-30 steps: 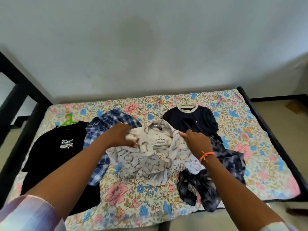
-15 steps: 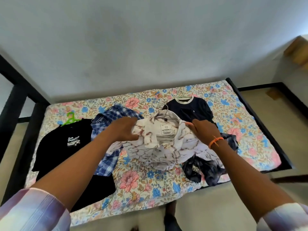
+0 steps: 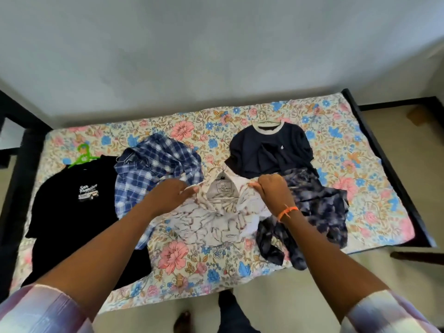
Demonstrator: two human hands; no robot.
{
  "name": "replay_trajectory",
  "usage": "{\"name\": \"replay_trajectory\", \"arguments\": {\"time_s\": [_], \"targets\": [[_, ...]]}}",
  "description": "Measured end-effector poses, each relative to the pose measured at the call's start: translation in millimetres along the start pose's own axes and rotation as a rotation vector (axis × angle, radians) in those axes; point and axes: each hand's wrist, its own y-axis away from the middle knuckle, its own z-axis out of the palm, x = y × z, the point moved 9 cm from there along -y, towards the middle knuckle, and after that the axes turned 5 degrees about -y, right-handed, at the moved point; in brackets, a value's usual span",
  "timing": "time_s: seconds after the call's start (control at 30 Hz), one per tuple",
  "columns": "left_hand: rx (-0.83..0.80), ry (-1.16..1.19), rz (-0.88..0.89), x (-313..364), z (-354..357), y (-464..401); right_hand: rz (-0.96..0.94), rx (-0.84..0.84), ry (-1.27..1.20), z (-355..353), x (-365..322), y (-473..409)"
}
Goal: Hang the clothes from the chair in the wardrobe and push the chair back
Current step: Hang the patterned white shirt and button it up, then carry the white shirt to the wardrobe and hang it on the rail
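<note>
Fitting white marbled shirt (image 3: 216,219) onto wire hanger (image 3: 222,198), mid-bed (image 3: 192,260). Left hand (image 3: 168,195) and right hand (image 3: 271,191) each pinching a collar side, spreading it. Next, probably: seating shoulders, lifting by hook. Crowding it: plaid shirt (image 3: 153,164) touching left, tie-dye garment (image 3: 317,212) right, navy tee (image 3: 269,150) behind. Wardrobe, chair not showing.

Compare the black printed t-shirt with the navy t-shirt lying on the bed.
The black t-shirt has a white chest print; the navy t-shirt shows only a tiny white mark. The black one has a dark neckline, the navy one a pale collar band. The black one lies at the bed's left end on a green hanger; the navy one lies farther right, beyond the hands. Both lie flat, front up.
</note>
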Motion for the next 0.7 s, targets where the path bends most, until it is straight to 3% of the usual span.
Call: {"name": "replay_trajectory", "arguments": {"time_s": [0.23,0.43,0.7], "targets": [[0.158,0.015,0.205,110,-84,2,-0.074,0.289,0.0,-96,-6,-4],[0.512,0.162,0.285,182,-188,30,-0.072,0.454,-0.016,-218,-14,-4],[0.788,0.194,0.517,298,-296,96,-0.032,0.683,0.354,-381,-48,52]]}}
